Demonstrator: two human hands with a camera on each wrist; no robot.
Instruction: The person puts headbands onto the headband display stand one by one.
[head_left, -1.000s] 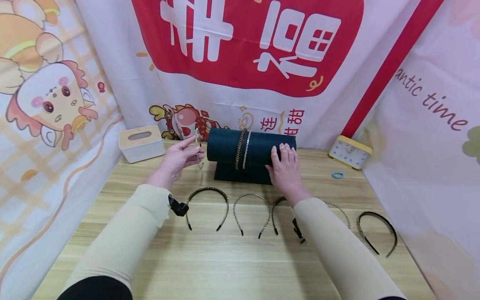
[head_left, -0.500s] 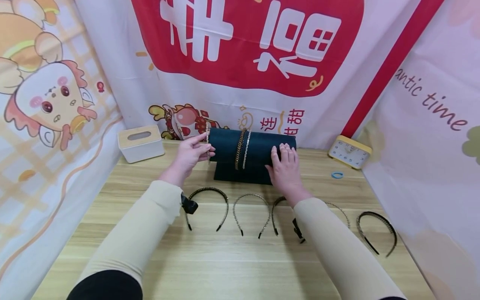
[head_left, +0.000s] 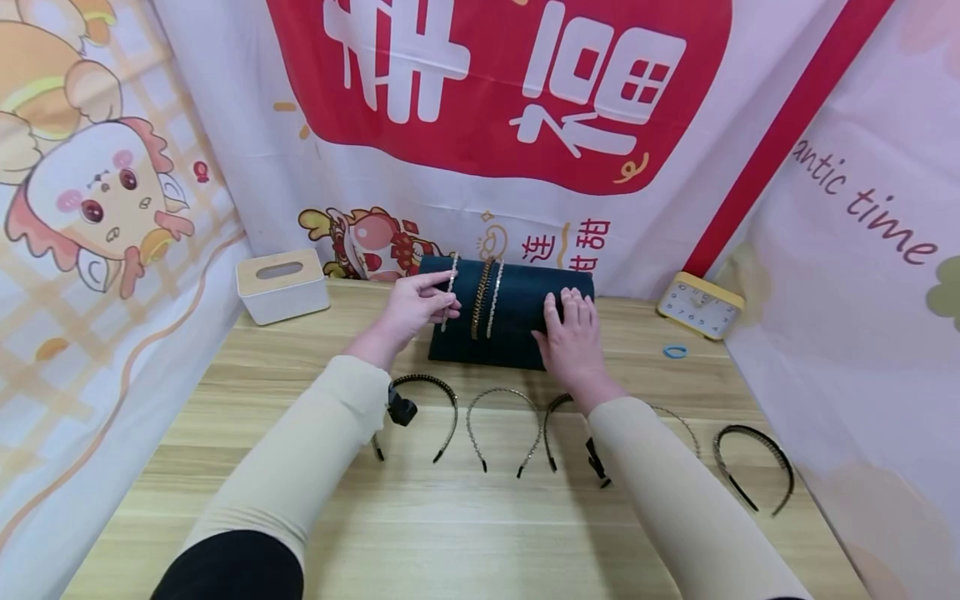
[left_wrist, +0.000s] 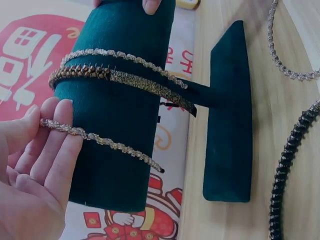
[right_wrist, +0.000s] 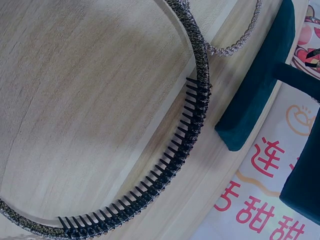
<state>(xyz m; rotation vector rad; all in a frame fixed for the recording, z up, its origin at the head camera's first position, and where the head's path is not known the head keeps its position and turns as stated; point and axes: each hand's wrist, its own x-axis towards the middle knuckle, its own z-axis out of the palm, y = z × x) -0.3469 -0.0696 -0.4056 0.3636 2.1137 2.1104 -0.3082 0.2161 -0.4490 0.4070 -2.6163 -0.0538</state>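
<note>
My left hand pinches a thin beaded headband between thumb and fingers near its upper end. The headband lies across the left part of a dark green velvet roll on a stand. To its right, a brown-gold headband and a silvery one sit around the roll, close together. My right hand rests on the roll's right end, fingers laid over the front and top. In the right wrist view, a black toothed headband lies on the table; that hand is out of view there.
In front of the stand, several headbands lie in a row on the wooden table, partly under my arms. A tissue box stands back left. At back right are a yellow clock and a blue ring. Printed cloth hangs behind.
My left hand has moved right with the headband, from beside the roll's left end to over it, sliding the band along toward the other two. The right hand has stayed in place.
</note>
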